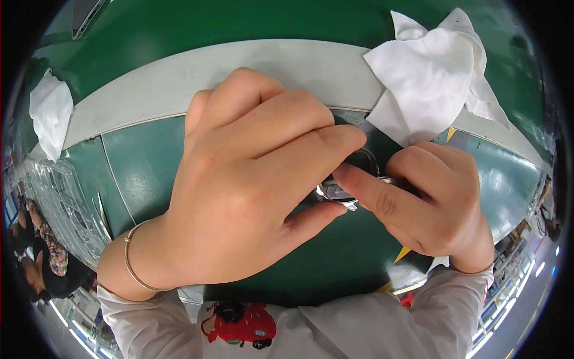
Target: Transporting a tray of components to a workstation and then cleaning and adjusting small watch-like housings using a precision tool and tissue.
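A small shiny metal piece (336, 192) sits between my two hands at the middle of the view. A thin curved loop (375, 160) shows just behind it, and most of the piece is covered by fingers, so its kind is unclear. My left hand (239, 173), with a thin bangle at the wrist, closes on its left side, thumb below and index finger above. From the right, my right hand (436, 203) pinches the same piece, index finger stretched along it and the other fingers curled. Below the hands lies the dark green work surface (329, 257).
A crumpled white cloth (430, 72) lies at the far right, a smaller white cloth (51, 110) at the far left. Clear plastic trays (60, 191) stand at the left edge. A pale curved strip (269, 63) crosses the table. Another person (57, 257) is at left.
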{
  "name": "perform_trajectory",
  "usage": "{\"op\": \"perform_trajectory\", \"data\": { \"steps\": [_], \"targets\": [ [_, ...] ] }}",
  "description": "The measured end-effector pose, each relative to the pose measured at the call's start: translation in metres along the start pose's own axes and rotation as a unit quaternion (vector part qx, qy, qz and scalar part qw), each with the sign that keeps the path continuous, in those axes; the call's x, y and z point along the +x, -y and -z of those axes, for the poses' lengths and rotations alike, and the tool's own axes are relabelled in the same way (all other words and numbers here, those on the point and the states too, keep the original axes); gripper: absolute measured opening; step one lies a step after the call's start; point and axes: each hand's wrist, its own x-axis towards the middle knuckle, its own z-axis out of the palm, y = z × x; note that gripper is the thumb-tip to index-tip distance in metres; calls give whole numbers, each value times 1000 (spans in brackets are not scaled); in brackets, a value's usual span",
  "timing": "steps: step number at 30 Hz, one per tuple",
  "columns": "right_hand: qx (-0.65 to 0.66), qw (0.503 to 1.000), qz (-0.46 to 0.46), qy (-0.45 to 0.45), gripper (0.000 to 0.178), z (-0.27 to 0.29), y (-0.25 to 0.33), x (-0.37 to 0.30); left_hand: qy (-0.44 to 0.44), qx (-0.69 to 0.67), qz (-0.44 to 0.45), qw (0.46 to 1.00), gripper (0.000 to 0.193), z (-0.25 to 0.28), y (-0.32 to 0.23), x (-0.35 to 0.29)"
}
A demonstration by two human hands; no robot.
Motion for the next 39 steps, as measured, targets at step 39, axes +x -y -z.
{"op": "perform_trajectory", "data": {
  "steps": [39],
  "targets": [
    [14,999,-12,50,31,10,2,3,-5,0,-2,1000,54,2,-2,-4]
  ]
}}
